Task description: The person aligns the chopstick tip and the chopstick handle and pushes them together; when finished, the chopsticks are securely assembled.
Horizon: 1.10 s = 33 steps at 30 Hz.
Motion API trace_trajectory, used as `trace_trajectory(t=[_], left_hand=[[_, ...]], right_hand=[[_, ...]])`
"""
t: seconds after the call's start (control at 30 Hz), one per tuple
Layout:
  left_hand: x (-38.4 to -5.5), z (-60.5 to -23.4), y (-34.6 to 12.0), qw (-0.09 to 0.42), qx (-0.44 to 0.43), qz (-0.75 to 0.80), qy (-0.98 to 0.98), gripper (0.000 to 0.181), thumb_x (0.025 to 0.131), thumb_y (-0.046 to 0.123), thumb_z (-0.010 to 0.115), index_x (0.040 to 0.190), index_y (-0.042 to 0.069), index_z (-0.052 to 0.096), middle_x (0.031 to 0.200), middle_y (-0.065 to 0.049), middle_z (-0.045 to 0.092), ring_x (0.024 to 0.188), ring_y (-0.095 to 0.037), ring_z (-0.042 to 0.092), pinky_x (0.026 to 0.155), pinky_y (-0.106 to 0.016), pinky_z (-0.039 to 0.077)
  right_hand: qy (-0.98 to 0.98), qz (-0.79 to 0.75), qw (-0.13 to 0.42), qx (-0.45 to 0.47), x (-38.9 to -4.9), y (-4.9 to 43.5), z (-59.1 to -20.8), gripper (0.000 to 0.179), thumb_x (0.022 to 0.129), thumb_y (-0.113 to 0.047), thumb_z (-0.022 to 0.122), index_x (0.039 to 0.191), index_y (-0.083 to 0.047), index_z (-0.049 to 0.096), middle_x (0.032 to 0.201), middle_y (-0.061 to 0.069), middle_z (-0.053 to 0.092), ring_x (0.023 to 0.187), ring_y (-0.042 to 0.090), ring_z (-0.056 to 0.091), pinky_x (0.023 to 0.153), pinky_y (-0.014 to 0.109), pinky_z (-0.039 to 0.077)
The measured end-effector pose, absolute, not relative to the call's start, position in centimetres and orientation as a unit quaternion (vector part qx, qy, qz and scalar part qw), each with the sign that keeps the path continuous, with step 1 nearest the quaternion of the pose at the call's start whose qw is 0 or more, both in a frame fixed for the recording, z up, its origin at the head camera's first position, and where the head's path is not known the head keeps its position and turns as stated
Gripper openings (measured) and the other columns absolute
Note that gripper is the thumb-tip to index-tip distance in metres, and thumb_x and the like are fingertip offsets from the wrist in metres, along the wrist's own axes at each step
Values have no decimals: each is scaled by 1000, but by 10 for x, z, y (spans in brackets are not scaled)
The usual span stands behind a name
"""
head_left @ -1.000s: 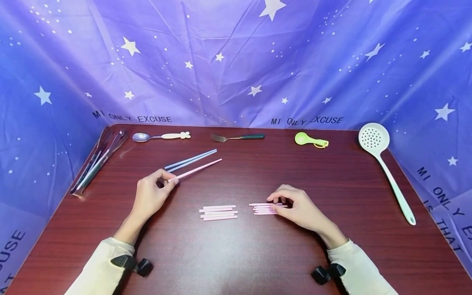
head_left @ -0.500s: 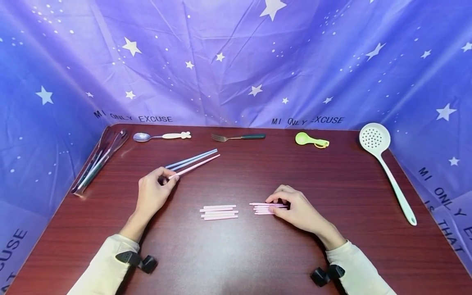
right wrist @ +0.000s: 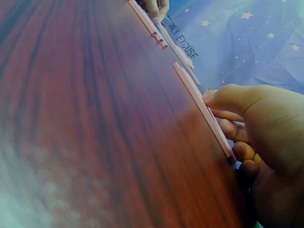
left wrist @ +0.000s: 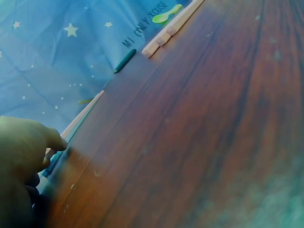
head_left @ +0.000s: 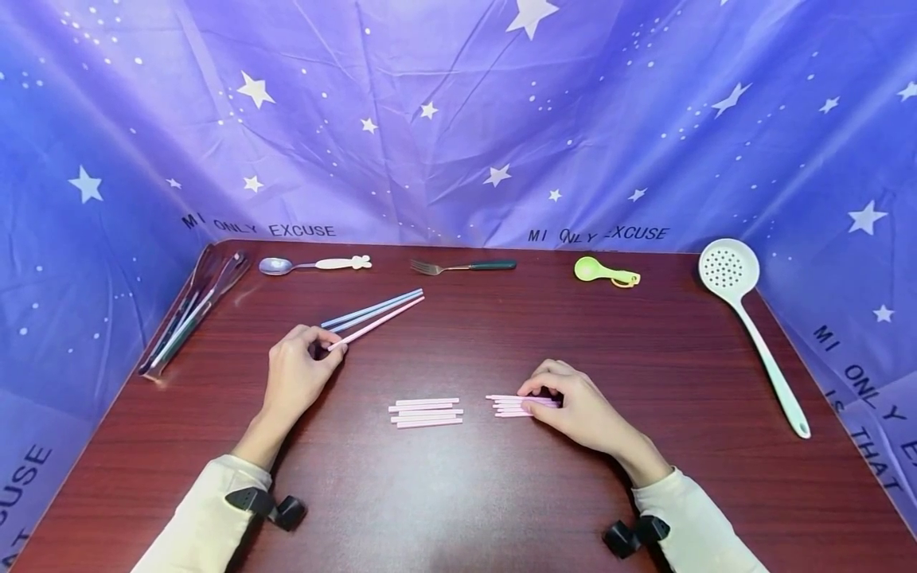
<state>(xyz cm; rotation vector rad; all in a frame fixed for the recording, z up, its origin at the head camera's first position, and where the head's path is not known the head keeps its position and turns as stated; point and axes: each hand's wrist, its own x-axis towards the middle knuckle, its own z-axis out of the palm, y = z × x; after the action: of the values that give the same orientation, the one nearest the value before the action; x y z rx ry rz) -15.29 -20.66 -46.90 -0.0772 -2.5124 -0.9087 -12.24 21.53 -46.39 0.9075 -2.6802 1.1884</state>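
Observation:
My left hand (head_left: 301, 368) pinches the near end of a long pink chopstick (head_left: 380, 323), which slants away to the right. Two blue chopsticks (head_left: 372, 309) lie just beyond it, nearly parallel. To the right, my right hand (head_left: 576, 404) has its thumb and curled fingers around a bundle of short, thin pink chopstick pieces (head_left: 505, 405). In the right wrist view, the thumb touches the side of these pink pieces (right wrist: 202, 107), low over the table. Between the hands lies a row of several thicker short pink chopstick pieces (head_left: 426, 413).
Along the back of the table (head_left: 458, 501) lie a spoon (head_left: 315, 265), a fork (head_left: 462, 267) and a green measuring spoon (head_left: 605, 272). A clear bag of utensils (head_left: 189, 314) is at the left edge, a pale skimmer (head_left: 752, 338) at the right. A starry curtain (head_left: 444, 119) surrounds them.
The far end of the pink chopstick has swung back toward the blue chopsticks, and my left hand shifted slightly right. My right hand has stayed at its bundle.

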Motion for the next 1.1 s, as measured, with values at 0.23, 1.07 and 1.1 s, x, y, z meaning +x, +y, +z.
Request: trace_trajectory(t=[0.23, 1.07, 1.1], left_hand=[[-155, -469, -207, 229, -36, -331, -915, 9, 83, 15, 84, 87, 9, 79, 77, -4, 64, 68, -16, 53, 65, -23, 34], [-130, -457, -155, 169, -176, -401, -883, 19, 82, 15, 86, 100, 16, 80, 91, 3, 72, 82, -12, 64, 73, -22, 44], [-127, -457, -150, 149, -190, -399, -885, 20, 83, 17, 86, 101, 17, 80, 93, 5, 72, 85, -11, 64, 76, -24, 47]], right_hand=[[-876, 383, 39, 292, -123, 216, -463, 18, 86, -12, 82, 96, -26, 75, 90, -15, 63, 83, 5, 54, 71, 21, 43], [-879, 380, 32, 286, -122, 215, -463, 19, 85, -11, 82, 94, -26, 75, 88, -16, 62, 82, 4, 53, 70, 21, 43], [-879, 380, 32, 286, -123, 215, -463, 19, 85, -11, 81, 94, -26, 74, 88, -16, 61, 82, 4, 53, 70, 21, 43]])
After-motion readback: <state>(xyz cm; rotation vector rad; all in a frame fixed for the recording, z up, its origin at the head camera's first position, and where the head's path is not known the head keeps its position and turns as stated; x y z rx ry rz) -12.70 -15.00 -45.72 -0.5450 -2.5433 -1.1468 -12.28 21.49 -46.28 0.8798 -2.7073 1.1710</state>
